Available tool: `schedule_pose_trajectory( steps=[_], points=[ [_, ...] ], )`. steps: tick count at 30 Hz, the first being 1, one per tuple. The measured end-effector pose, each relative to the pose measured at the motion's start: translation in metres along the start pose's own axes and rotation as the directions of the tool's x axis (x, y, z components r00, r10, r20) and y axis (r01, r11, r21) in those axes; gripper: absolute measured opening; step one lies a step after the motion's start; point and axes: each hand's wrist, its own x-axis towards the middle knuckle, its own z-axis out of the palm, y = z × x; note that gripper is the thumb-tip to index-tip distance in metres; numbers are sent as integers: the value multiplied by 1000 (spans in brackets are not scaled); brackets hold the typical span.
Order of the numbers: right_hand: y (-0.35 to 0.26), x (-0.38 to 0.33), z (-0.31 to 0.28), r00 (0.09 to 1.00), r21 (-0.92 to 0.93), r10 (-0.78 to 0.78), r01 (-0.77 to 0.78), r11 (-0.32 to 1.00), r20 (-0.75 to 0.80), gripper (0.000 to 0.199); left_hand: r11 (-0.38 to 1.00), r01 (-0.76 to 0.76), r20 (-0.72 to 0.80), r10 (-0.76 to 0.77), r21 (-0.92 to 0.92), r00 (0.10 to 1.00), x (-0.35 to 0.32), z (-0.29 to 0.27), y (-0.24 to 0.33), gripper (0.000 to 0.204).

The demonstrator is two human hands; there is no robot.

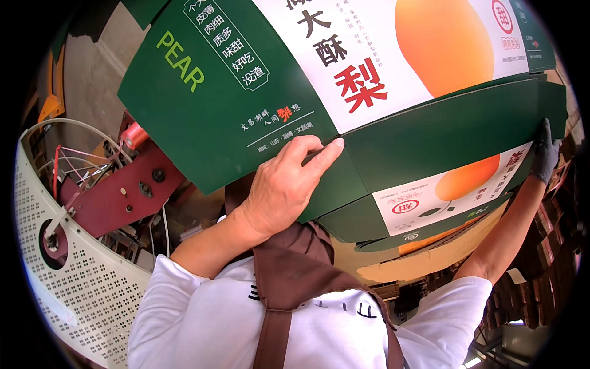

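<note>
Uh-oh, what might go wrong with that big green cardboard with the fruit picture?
The left hand is bare at the cardboard's edge, so a stiff edge might cut a finger; the right hand wears a dark glove.

The cardboard is wide, and its left side partly covers the maroon machine part in this view, so it might bump that or the red spool if they're close enough.

White short-sleeved shirt (212, 320), black markings (369, 316); brown apron (301, 270); grey right glove (546, 155).
</note>
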Motion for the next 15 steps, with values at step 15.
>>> schedule_pose_trajectory(
  steps=[15],
  points=[
    [8,5,7,1000,313,-25,18,950,18,40,999,-6,64,4,40,998,14,-5,7,54]
  ],
)
